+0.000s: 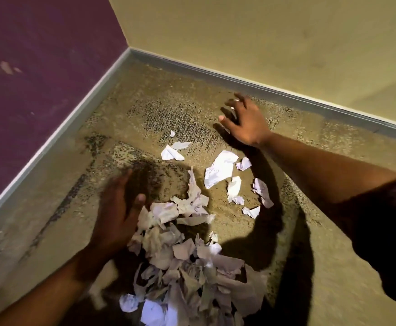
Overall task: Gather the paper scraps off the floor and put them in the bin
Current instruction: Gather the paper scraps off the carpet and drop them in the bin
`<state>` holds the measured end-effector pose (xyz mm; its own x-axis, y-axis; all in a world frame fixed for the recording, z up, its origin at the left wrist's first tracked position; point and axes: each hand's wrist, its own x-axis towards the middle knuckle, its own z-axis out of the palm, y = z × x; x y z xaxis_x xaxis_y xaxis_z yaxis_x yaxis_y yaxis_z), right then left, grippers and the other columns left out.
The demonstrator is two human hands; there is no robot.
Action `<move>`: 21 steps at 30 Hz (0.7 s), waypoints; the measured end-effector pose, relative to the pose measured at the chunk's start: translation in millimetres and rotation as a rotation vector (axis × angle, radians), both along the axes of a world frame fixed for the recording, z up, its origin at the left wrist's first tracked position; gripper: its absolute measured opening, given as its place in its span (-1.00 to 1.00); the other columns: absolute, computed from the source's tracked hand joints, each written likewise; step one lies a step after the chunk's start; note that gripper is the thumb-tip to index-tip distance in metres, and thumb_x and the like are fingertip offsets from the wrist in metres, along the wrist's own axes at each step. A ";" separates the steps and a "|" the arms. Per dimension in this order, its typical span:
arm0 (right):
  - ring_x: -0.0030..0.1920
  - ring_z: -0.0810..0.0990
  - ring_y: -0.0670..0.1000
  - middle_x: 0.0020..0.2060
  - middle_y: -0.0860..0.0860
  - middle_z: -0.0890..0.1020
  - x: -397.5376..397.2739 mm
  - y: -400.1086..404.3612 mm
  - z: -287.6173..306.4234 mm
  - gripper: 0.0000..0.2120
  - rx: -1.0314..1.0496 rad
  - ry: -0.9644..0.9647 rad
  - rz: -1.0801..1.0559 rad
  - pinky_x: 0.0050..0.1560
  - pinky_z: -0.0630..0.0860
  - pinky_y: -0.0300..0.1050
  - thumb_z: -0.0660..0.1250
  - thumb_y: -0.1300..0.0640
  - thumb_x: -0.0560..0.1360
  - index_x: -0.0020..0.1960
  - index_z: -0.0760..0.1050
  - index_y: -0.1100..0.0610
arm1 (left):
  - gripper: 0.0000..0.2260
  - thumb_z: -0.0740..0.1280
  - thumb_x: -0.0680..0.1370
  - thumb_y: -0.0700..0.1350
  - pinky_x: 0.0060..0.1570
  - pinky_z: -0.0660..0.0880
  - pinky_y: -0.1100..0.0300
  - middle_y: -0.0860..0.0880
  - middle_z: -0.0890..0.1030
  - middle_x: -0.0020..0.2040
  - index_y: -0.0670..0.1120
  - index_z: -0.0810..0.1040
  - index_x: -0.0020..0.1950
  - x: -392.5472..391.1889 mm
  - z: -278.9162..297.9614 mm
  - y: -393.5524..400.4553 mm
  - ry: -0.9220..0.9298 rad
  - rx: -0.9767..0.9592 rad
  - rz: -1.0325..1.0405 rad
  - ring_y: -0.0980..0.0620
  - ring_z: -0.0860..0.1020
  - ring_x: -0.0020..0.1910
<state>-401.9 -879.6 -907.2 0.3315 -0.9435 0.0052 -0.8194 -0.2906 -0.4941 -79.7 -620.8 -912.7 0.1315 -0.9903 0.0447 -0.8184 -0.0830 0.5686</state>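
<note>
Paper scraps: heaped on the floor in front of me, with loose pieces scattered beyond toward the corner.
Left hand: my grip is loose, fingers straight, thumb by the heap's left edge; blurred.
Right hand: fingers spread, holding nothing, beyond the farthest scraps.
Walls: purple left, yellow ahead.

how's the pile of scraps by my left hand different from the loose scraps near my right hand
The pile of scraps is dense and overlapping, mostly in shadow; the loose scraps lie spread apart in brighter light, with bare carpet between them. The pile sits close to the camera beside the left hand; the loose ones lie farther out, short of the right hand. Both are torn white paper on the carpet.
</note>
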 end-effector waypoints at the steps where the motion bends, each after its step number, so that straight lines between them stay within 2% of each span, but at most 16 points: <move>1: 0.59 0.25 0.26 0.64 0.10 0.21 -0.6 -10.5 -3.7 -0.21 0.044 0.029 -0.018 0.54 0.24 0.36 0.09 -0.47 0.52 0.57 0.33 0.00 | -0.37 0.12 0.62 0.23 0.51 0.23 -0.22 -0.14 0.32 0.57 -0.08 0.23 0.60 4.3 -3.2 2.3 0.013 0.011 0.050 -0.15 0.28 0.56; 3: 0.63 0.14 0.30 0.66 0.09 0.16 4.2 -11.2 -10.9 -0.15 0.113 0.072 -0.035 0.57 0.16 0.41 0.06 -0.52 0.49 0.60 0.27 -0.03 | -0.33 0.11 0.60 0.25 0.56 0.18 -0.16 -0.13 0.28 0.59 -0.09 0.21 0.61 6.5 -13.4 11.1 0.088 0.050 0.125 -0.07 0.22 0.59; 5: 0.60 0.20 0.32 0.63 0.08 0.23 15.8 12.8 -12.5 -0.18 0.101 0.035 0.004 0.54 0.17 0.47 0.08 -0.53 0.51 0.59 0.25 -0.04 | -0.26 0.06 0.57 0.35 0.59 0.08 -0.05 -0.10 0.20 0.63 -0.06 0.18 0.63 -0.1 -23.6 22.3 0.129 0.106 0.163 0.03 0.10 0.61; 7: 0.50 0.38 0.24 0.56 0.09 0.37 29.6 45.4 -11.4 -0.23 0.089 -0.023 0.125 0.50 0.28 0.45 0.13 -0.47 0.55 0.57 0.25 0.00 | -0.20 -0.02 0.53 0.40 0.62 -0.07 -0.04 -0.04 0.05 0.67 -0.02 0.11 0.66 -10.3 -32.8 29.5 0.095 0.165 0.161 0.02 -0.06 0.65; 9: 0.54 0.36 0.17 0.59 0.08 0.34 43.9 78.0 -9.4 -0.28 0.105 0.007 0.316 0.58 0.16 0.36 0.15 -0.38 0.61 0.61 0.23 0.02 | -0.21 -0.02 0.50 0.37 0.59 -0.24 0.03 0.03 -0.09 0.67 0.02 0.04 0.66 -20.8 -38.9 32.4 0.066 0.188 0.133 0.05 -0.20 0.63; 10: 0.55 0.35 0.14 0.61 0.07 0.32 50.3 91.9 -8.4 -0.31 0.124 -0.002 0.409 0.59 0.17 0.30 0.16 -0.33 0.62 0.62 0.22 0.03 | -0.22 -0.02 0.50 0.36 0.57 -0.27 0.06 0.05 -0.11 0.66 0.03 0.02 0.66 -25.0 -39.4 33.1 0.063 0.187 0.124 0.07 -0.23 0.62; 12: 0.50 0.41 0.11 0.59 0.08 0.31 59.5 100.9 -3.6 -0.31 0.145 -0.080 0.519 0.50 0.34 0.17 0.19 -0.28 0.63 0.63 0.19 0.05 | -0.21 0.00 0.50 0.36 0.58 -0.24 0.09 0.04 -0.07 0.67 0.04 -0.01 0.67 -29.1 -38.9 33.6 0.084 0.176 0.162 0.07 -0.20 0.63; 14: 0.50 0.40 0.12 0.59 0.11 0.29 68.8 84.3 1.4 -0.32 0.033 -0.122 0.493 0.46 0.37 0.12 0.23 -0.24 0.64 0.62 0.20 0.08 | -0.21 0.02 0.49 0.36 0.58 -0.15 0.07 0.03 -0.01 0.67 0.06 0.01 0.66 -30.3 -36.3 33.7 0.119 0.175 0.235 0.04 -0.12 0.63; 17: 0.58 0.27 0.19 0.63 0.13 0.22 76.9 42.7 -2.8 -0.28 -0.017 -0.054 0.321 0.56 0.25 0.26 0.16 -0.33 0.63 0.63 0.19 0.07 | -0.20 0.05 0.49 0.36 0.59 -0.11 0.04 0.02 0.05 0.66 0.02 0.05 0.66 -32.2 -36.1 34.3 0.103 0.147 0.243 0.06 -0.07 0.62; 19: 0.66 0.11 0.21 0.67 0.12 0.15 80.3 39.8 -8.5 -0.21 0.047 0.055 0.353 0.62 0.02 0.36 0.04 -0.42 0.61 0.66 0.14 0.05 | -0.21 0.05 0.51 0.35 0.60 -0.12 0.05 -0.01 0.09 0.67 0.00 0.05 0.66 -33.5 -37.4 34.2 0.085 0.130 0.234 0.04 -0.06 0.64; 21: 0.67 -0.04 0.12 0.68 0.10 0.09 85.3 64.7 -12.6 -0.23 0.074 0.083 0.465 0.64 -0.14 0.33 0.03 -0.41 0.63 0.66 0.13 0.04 | -0.20 0.02 0.50 0.40 0.60 -0.09 -0.03 -0.01 0.08 0.67 0.03 0.04 0.66 -33.0 -40.0 35.1 0.084 0.144 0.259 0.01 -0.05 0.64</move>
